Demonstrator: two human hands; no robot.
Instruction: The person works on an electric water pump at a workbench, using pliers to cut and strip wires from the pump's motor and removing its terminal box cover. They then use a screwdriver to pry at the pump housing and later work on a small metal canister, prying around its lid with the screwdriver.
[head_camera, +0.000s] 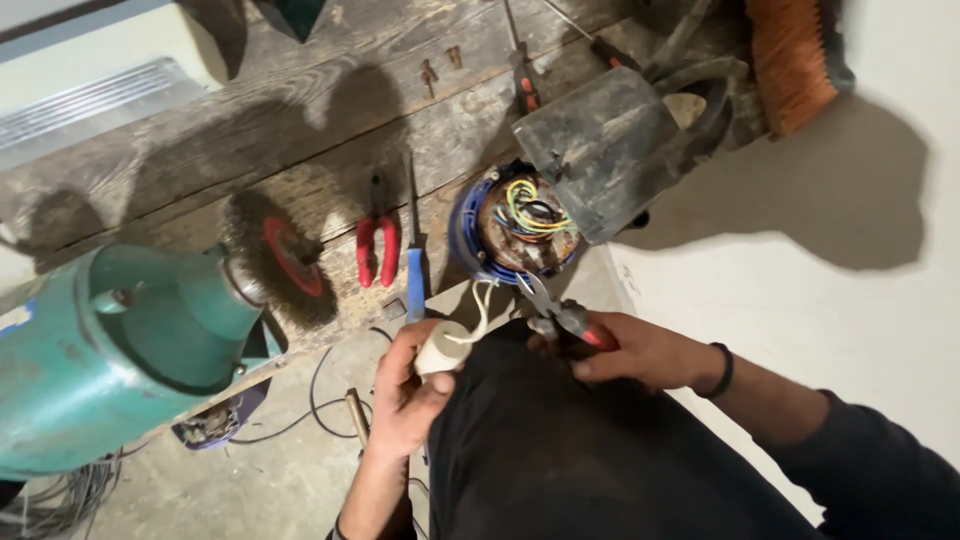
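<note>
Two hands work at six o'clock: left hand (405, 385) grips smooth white cylinder (440, 348); right hand (640, 352) clasps red-handled pliers (565, 318) below wired motor (520, 225).

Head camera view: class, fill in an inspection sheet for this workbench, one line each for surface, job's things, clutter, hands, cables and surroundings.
Surface: worn wooden workbench, scratched and stained.
Job's things: open motor with blue casing and coloured windings at the bench edge; white cylindrical part with white leads; red-handled cutters.
Clutter: red-handled pliers, blue-handled screwdriver, wire wheel on a green grinder, grey cover, orange brush.
Hands: left hand grips the white part; right hand holds the cutters near the leads.
Cables: black wire on the floor.
Surroundings: white wall, concrete floor.
</note>
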